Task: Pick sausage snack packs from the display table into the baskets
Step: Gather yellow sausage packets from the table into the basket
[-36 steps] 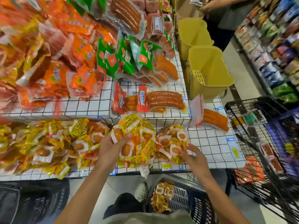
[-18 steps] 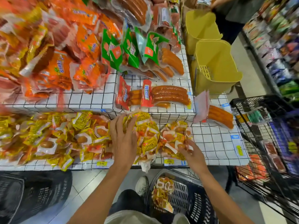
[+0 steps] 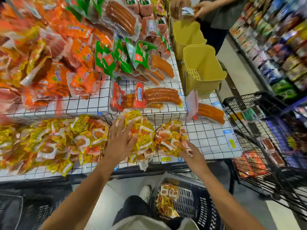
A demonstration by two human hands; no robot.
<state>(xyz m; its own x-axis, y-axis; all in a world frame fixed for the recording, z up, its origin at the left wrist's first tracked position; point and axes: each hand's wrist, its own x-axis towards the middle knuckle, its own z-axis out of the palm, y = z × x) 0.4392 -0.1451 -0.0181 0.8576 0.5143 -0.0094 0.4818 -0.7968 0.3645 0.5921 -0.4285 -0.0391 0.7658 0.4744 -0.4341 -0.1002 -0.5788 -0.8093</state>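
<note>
- The left hand lies flat with its fingers spread and straight on a heap of small yellow sausage snack packs, near the front edge of the white display table with a black grid.
- The right hand reaches to a second, smaller bunch of yellow and clear snack packs just beside the first heap. Its fingers are a little bent and touch the bunch's front edge. I cannot tell if they grip it.
- A long pile of the same yellow packs runs along the front edge to the table's left side.
- Below the front edge, on the floor, sits a black plastic basket with a few snack packs lying in it.
- Another black basket sits on the floor to the left.
- Farther back on the table lie clear packs of long brown sausages with red labels, then green packs and orange packs.
- Two yellow plastic buckets stand at the table's right edge.
- A black wire trolley stands right of the table.
- Another person's hand holds something small near the far right corner.
</note>
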